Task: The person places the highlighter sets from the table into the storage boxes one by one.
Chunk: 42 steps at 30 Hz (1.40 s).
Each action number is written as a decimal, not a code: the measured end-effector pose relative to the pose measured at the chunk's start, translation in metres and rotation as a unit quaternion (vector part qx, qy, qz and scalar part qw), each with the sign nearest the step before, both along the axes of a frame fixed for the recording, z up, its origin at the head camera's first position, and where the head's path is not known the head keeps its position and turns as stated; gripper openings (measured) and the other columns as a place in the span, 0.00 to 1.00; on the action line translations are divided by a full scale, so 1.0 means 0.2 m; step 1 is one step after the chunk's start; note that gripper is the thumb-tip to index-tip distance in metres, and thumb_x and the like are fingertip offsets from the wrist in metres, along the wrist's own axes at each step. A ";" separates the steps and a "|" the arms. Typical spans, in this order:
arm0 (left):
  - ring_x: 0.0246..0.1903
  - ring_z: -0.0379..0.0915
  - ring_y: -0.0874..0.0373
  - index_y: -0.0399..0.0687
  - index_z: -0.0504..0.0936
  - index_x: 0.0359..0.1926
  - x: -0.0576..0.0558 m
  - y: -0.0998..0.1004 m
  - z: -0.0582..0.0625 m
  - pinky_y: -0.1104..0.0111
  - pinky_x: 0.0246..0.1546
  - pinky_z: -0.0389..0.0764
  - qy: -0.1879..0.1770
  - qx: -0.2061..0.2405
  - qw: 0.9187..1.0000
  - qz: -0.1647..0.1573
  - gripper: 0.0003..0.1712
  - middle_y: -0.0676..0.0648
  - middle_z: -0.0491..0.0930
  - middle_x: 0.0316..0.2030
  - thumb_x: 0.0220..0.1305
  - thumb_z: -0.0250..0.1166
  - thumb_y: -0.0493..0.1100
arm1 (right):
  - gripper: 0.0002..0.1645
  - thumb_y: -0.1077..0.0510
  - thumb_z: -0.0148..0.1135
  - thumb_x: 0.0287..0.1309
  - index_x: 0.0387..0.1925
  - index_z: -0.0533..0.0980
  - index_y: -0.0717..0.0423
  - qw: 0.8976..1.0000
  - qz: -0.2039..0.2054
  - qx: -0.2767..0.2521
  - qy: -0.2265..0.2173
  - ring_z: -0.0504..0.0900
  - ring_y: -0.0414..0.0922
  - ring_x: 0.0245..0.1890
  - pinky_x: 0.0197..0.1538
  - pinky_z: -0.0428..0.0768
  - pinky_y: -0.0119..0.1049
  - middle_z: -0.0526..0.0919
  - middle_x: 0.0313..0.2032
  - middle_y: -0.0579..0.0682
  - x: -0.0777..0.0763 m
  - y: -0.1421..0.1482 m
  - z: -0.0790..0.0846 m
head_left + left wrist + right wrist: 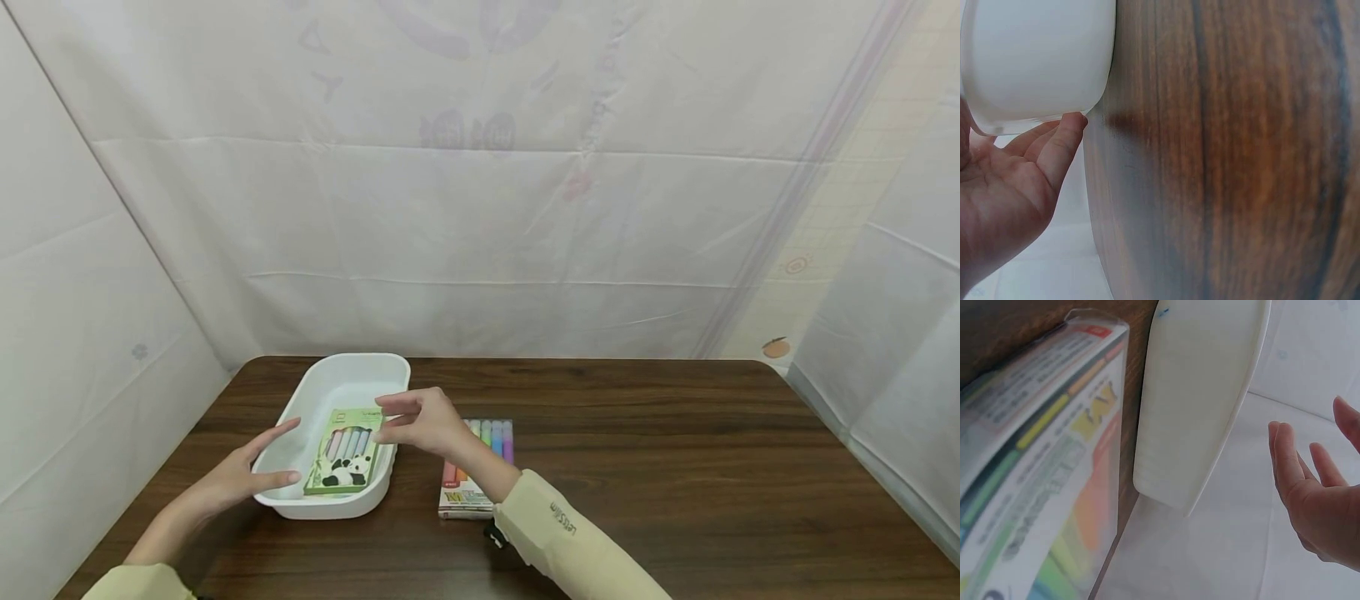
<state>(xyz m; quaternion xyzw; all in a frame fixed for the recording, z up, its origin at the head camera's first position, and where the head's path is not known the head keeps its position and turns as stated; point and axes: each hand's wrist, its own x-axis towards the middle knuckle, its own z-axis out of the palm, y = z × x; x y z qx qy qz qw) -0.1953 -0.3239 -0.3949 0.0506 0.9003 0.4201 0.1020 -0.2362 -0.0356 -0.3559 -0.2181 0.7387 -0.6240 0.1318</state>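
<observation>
Head view: at lower left, the left hand point(243, 471), with thumb and fingers spread apart over the near left side of the white tray point(330, 509), and seemingly touching its edge in the left wrist view. Could tilt or drag the tray by pressing or pulling on that side alone. Inside the tray, the green panda box point(347, 454), lying face up. Could skew or ride up against the wall if nudged on one edge only. At the tray's right rim, the right hand point(427, 422), with thumb and fingers apart and nothing visibly held. Could snag the rim or the box's upper right corner on moving sideways. At bottom centre, beneath the right forearm, the marker pack point(460, 498), lying on the dark table point(675, 467). Could be pushed askew by a low sweep of wrist or sleeve. Hard to judge at left: grip strength, with the thumb cut off by the left wrist view's left edge. Hidden under the box: the tray floor, so cannot tell whether anything lies beneath. Partly covered by the right fingertips: the box's right edge; cannot tell whether touching. Blurred and cropped at the left of the right wrist view: the marker pack, mostly unreadable in its lettering.
</observation>
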 end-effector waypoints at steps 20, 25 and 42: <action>0.61 0.44 0.29 0.43 0.48 0.69 0.01 0.00 0.01 0.36 0.50 0.56 0.002 0.002 1.000 0.000 0.48 0.24 0.44 0.65 0.55 0.65 0.48 | 0.25 0.65 0.71 0.42 0.48 0.78 0.58 1.000 -0.008 0.000 0.000 0.83 0.44 0.39 0.39 0.79 0.34 0.81 0.44 0.60 -0.01 0.13 0.01; 0.61 0.45 0.30 0.42 0.49 0.69 0.01 0.00 0.01 0.36 0.50 0.57 0.005 0.003 1.000 0.000 0.48 0.24 0.45 0.64 0.54 0.66 0.48 | 0.26 0.65 0.71 0.42 0.48 0.77 0.60 1.000 -0.009 0.010 0.005 0.82 0.45 0.41 0.40 0.79 0.33 0.81 0.45 0.59 -0.01 0.16 0.02; 0.61 0.46 0.29 0.43 0.47 0.70 0.00 0.01 0.00 0.36 0.50 0.58 -0.005 0.003 1.000 0.004 0.49 0.24 0.43 0.65 0.55 0.66 0.48 | 0.26 0.64 0.69 0.45 0.50 0.76 0.60 1.000 0.000 -0.019 -0.006 0.82 0.47 0.41 0.42 0.79 0.36 0.81 0.44 0.57 -0.01 0.28 0.01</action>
